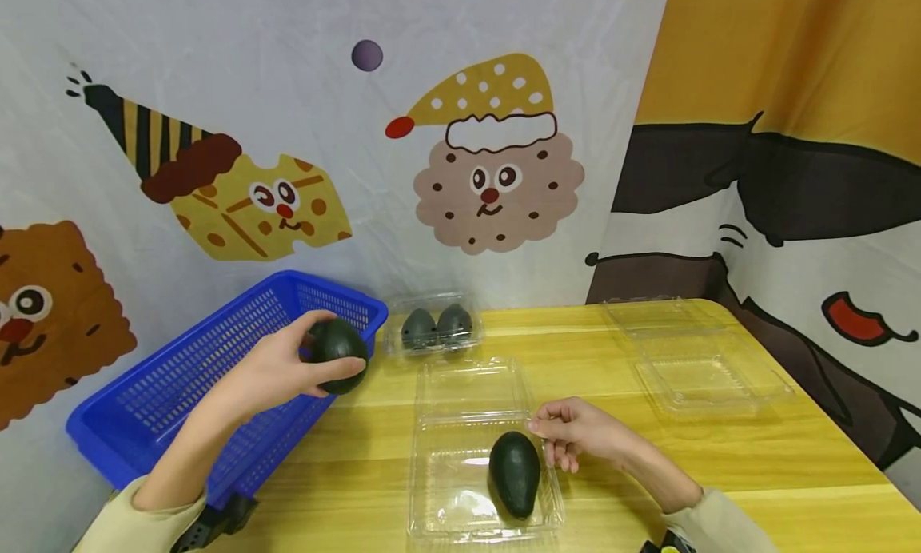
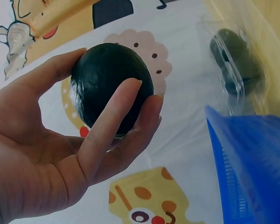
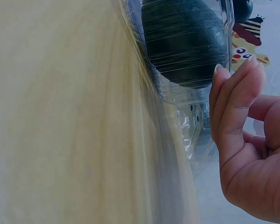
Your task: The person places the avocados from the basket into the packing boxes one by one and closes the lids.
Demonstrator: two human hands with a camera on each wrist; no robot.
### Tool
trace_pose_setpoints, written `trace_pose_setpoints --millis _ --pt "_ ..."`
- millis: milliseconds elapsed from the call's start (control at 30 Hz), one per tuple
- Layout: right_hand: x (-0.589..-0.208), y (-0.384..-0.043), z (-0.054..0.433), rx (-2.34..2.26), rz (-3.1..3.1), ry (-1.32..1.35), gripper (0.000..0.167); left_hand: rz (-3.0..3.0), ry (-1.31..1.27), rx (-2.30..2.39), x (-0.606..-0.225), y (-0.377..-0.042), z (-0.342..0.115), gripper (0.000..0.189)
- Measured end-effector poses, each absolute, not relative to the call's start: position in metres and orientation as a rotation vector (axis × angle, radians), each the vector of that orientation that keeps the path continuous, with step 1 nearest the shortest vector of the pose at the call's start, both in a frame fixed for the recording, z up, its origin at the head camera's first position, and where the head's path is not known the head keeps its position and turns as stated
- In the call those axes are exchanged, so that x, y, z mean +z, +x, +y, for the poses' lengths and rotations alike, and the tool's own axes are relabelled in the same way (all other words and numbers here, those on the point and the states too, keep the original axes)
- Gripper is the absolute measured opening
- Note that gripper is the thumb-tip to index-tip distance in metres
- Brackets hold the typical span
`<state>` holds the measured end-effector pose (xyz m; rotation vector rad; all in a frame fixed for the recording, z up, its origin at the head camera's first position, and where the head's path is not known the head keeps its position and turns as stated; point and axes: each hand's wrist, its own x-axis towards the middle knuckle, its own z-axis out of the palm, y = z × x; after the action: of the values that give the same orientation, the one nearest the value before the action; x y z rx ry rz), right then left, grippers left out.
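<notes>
My left hand [image 1: 288, 369] grips a dark green avocado [image 1: 340, 356] above the right edge of the blue basket. In the left wrist view, fingers and thumb wrap round this avocado [image 2: 109, 86]. A clear plastic clamshell box [image 1: 439, 497] lies with its lid folded back on the table. One avocado [image 1: 514, 475] lies in the right side of its tray, narrow end away from the basket's far corner. At the tray's right rim, my right hand [image 1: 572, 433] pinches the edge with thumb and fingertips. The right wrist view shows its fingers [image 3: 235, 93] against that rim.
A blue perforated basket [image 1: 180, 337] stands at the left. Behind the box, a closed clear clamshell [image 1: 432, 301] holds two avocados [image 1: 455, 325]. Another opened clear clamshell [image 1: 708, 377] lies at the right of the wooden table [image 1: 612, 489]. A printed cloth [image 1: 374, 201] hangs behind.
</notes>
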<state>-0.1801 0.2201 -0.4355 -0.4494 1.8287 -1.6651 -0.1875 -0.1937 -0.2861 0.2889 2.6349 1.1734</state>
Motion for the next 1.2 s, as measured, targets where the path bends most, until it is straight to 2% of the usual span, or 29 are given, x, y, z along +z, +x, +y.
trace_pose_setpoints --millis 833,1200 --pt "-0.435 -0.18 0.22 -1.64 1.859 -0.445 0.032 2.637 0.418 1.167 -0.312 -0.171 -0.158 0.086" --pt "-0.436 -0.18 0.219 -1.644 1.859 -0.439 0.038 2.629 0.446 1.167 -0.328 -0.167 -0.141 0.084"
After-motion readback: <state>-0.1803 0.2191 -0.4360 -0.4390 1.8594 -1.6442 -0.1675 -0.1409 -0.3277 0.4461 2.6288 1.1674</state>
